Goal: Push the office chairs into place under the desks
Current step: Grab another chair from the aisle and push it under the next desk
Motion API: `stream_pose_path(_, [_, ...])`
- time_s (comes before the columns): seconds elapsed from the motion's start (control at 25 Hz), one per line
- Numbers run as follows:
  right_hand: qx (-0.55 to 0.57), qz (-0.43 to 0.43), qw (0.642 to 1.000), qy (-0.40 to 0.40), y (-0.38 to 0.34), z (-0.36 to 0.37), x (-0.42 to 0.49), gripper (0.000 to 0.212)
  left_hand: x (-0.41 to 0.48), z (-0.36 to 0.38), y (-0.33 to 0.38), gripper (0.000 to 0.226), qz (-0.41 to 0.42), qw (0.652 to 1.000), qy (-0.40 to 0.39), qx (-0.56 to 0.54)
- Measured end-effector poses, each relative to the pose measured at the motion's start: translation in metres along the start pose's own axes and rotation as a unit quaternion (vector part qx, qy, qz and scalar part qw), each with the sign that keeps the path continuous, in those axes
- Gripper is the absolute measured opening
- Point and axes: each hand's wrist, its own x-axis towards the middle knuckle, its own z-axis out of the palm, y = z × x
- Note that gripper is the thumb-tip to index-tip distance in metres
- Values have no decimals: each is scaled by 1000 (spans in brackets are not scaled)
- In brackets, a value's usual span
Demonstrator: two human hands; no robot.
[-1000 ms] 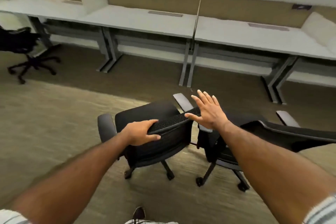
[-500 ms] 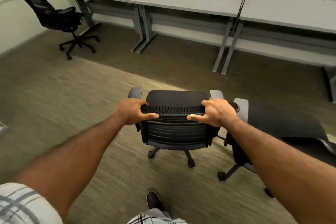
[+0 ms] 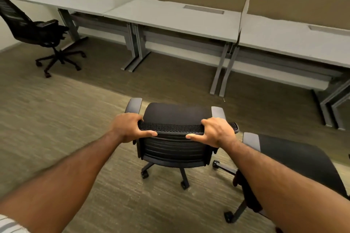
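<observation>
A black office chair [image 3: 175,149] with grey armrests stands on the carpet in front of me, its seat facing the middle white desk [image 3: 170,17]. My left hand [image 3: 126,127] grips the left end of the chair's backrest top. My right hand [image 3: 216,131] grips the right end. A second black chair [image 3: 295,164] stands close on the right, partly behind my right forearm. A third black chair [image 3: 36,30] stands far left, beside the left desk [image 3: 62,0].
Three white desks run along the back wall, split by low dividers [image 3: 244,9], with grey metal legs [image 3: 136,51] between the bays. The right desk [image 3: 295,39] has further legs at the frame's right edge. Open carpet lies between the chair and the desks.
My right hand came down from open in the air onto the backrest top. The chair turned to face the desks and rolled forward with me, bringing the desks closer.
</observation>
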Motion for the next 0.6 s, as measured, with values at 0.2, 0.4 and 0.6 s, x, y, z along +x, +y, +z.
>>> stream_pose_path(0.2, [4, -26, 1000, 12, 8, -6, 83, 104, 57, 1, -43, 88, -29, 1000, 10, 5])
stream_pose_path(0.4, [8, -61, 998, 18, 41, -2, 179, 97, 126, 8, -73, 81, -66, 998, 21, 2])
stream_pose_path(0.6, [17, -88, 995, 48, 76, 5, 266, 94, 192, 12, -84, 73, -102, 994, 40, -14])
